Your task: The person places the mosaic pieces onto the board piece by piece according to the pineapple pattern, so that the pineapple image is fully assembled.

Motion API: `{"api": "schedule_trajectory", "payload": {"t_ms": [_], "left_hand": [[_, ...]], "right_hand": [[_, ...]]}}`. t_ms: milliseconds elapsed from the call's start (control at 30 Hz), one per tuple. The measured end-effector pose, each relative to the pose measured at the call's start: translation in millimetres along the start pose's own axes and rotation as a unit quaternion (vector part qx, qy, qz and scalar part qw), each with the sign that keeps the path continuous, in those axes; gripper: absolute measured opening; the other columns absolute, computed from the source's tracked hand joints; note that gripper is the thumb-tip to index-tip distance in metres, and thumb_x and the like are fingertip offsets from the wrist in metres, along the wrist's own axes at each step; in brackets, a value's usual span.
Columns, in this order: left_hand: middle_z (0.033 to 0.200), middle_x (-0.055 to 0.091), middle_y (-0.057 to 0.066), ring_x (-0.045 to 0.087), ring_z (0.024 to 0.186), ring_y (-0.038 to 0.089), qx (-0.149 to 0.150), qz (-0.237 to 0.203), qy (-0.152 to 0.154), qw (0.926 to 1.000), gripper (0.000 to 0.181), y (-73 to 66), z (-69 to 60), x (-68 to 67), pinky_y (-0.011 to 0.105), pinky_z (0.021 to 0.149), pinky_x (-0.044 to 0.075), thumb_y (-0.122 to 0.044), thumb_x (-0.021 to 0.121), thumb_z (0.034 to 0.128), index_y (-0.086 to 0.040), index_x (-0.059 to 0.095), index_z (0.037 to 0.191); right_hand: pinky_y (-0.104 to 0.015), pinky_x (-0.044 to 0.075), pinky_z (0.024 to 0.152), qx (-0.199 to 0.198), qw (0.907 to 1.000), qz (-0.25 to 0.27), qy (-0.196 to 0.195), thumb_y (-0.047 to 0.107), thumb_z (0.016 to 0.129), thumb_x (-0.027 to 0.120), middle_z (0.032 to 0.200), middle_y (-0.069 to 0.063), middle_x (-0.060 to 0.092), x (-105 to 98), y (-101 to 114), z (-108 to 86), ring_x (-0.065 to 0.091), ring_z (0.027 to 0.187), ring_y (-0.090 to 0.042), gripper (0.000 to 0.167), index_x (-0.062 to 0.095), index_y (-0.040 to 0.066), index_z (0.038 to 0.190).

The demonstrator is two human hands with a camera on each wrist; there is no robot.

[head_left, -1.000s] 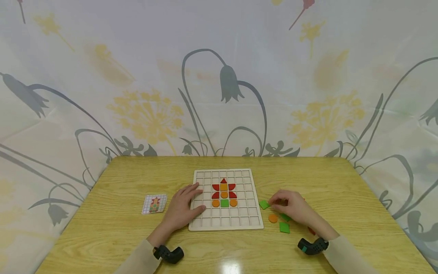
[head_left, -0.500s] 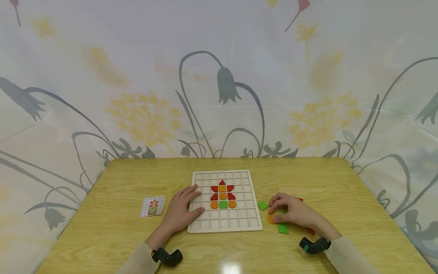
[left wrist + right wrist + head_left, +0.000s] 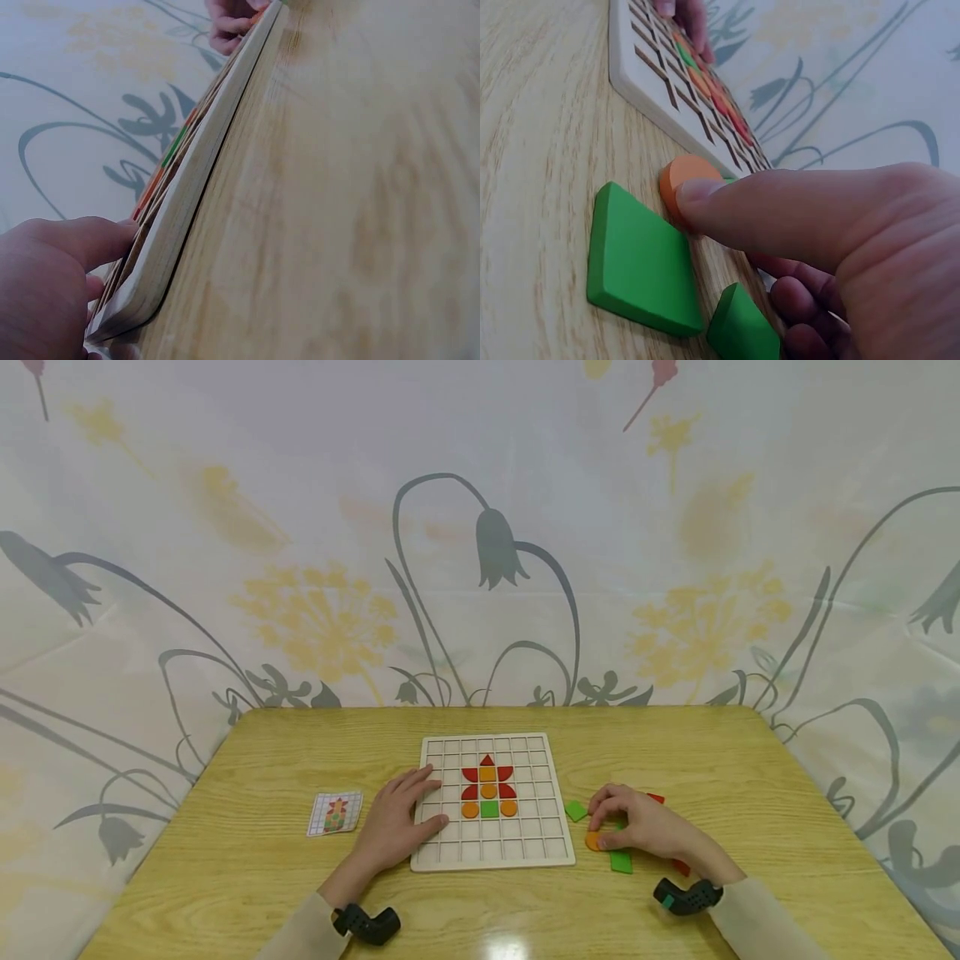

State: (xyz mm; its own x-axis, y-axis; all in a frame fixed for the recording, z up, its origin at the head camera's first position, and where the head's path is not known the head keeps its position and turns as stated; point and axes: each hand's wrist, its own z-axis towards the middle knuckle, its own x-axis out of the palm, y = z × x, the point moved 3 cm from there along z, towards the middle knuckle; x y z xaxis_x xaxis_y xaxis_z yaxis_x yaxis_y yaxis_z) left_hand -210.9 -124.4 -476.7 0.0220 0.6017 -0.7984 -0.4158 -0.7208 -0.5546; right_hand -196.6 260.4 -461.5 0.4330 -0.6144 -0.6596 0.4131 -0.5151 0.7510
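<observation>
A pale gridded wooden board [image 3: 525, 852] bears a figure of red, orange and green tiles, with a green square [image 3: 490, 809] between two orange discs in its lowest row. My left hand [image 3: 401, 818] rests along the board's left edge, its fingers spread and its thumb on the grid. To the right of the board, my right hand [image 3: 633, 818] pinches a loose orange disc [image 3: 673, 180], the thumb on its face; the forefinger's contact is hidden in the right wrist view. Beside that thumb lie a green square [image 3: 641, 262] and another green piece [image 3: 739, 330].
A card [image 3: 334, 813] printed with a similar figure lies left of the board. Another green tile [image 3: 576, 811] sits near the board's right edge. Red pieces [image 3: 656, 797] are partly covered by the right hand and wrist. A patterned cloth [image 3: 480, 610] hangs behind the table.
Over the second, my right hand has left the green tile near the board and come down onto the orange disc. The left hand has stayed on the board. The head view shifted slightly.
</observation>
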Motion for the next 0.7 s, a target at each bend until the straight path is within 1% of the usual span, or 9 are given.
{"api": "schedule_trajectory", "payload": {"t_ms": [167, 300, 500, 600, 700], "left_hand": [[0.154, 0.043, 0.005, 0.035, 0.142, 0.033, 0.008, -0.002, -0.004, 1.0, 0.056, -0.1, -0.3, 0.2, 0.059, 0.112, 0.026, -0.04, 0.071, 0.0881, -0.012, 0.062, 0.136], [0.155, 0.042, 0.002, 0.033, 0.143, 0.031, 0.004, 0.001, 0.0, 1.0, 0.057, 0.9, 0.3, 1.0, 0.058, 0.113, 0.025, -0.041, 0.071, 0.0886, -0.013, 0.061, 0.137], [0.154, 0.043, 0.004, 0.035, 0.142, 0.033, 0.008, 0.0, -0.007, 0.9999, 0.056, -0.3, -0.5, 0.7, 0.06, 0.112, 0.026, -0.04, 0.071, 0.0886, -0.012, 0.062, 0.136], [0.154, 0.044, 0.005, 0.035, 0.142, 0.034, 0.012, 0.001, -0.009, 0.9999, 0.055, -0.8, -0.7, 0.5, 0.06, 0.112, 0.026, -0.04, 0.071, 0.0889, -0.012, 0.062, 0.136], [0.154, 0.044, 0.005, 0.035, 0.142, 0.034, 0.013, 0.004, -0.008, 0.9999, 0.056, -1.1, -0.5, 0.2, 0.06, 0.112, 0.027, -0.041, 0.07, 0.0894, -0.012, 0.062, 0.136]], "right_hand": [[-0.036, 0.043, 0.096, 0.012, 0.9997, 0.019, 0.003, 0.026, 0.09, 0.075, 0.116, -0.001, 0.059, -1, 1, 0.3, 0.051, 0.111, -0.023, 0.007, 0.07, 0.021, 0.092], [-0.035, 0.043, 0.097, 0.017, 0.9993, 0.031, 0.008, 0.026, 0.091, 0.074, 0.117, -0.002, 0.059, -3, 2, 0.7, 0.052, 0.112, -0.026, 0.009, 0.07, 0.018, 0.092], [-0.03, 0.042, 0.099, 0.02, 0.9985, 0.045, 0.021, 0.023, 0.091, 0.074, 0.12, -0.004, 0.061, -7, 0, 0.5, 0.053, 0.116, -0.03, 0.009, 0.069, 0.016, 0.09], [-0.026, 0.043, 0.097, 0.025, 0.9969, 0.071, 0.023, 0.02, 0.091, 0.074, 0.12, -0.006, 0.063, -9, -2, 0.2, 0.055, 0.116, -0.029, 0.011, 0.068, 0.011, 0.09], [-0.024, 0.048, 0.09, 0.045, 0.9929, 0.109, 0.009, 0.016, 0.093, 0.072, 0.114, -0.01, 0.065, -11, -5, 0.5, 0.06, 0.108, -0.025, 0.013, 0.065, 0.005, 0.092]]}}
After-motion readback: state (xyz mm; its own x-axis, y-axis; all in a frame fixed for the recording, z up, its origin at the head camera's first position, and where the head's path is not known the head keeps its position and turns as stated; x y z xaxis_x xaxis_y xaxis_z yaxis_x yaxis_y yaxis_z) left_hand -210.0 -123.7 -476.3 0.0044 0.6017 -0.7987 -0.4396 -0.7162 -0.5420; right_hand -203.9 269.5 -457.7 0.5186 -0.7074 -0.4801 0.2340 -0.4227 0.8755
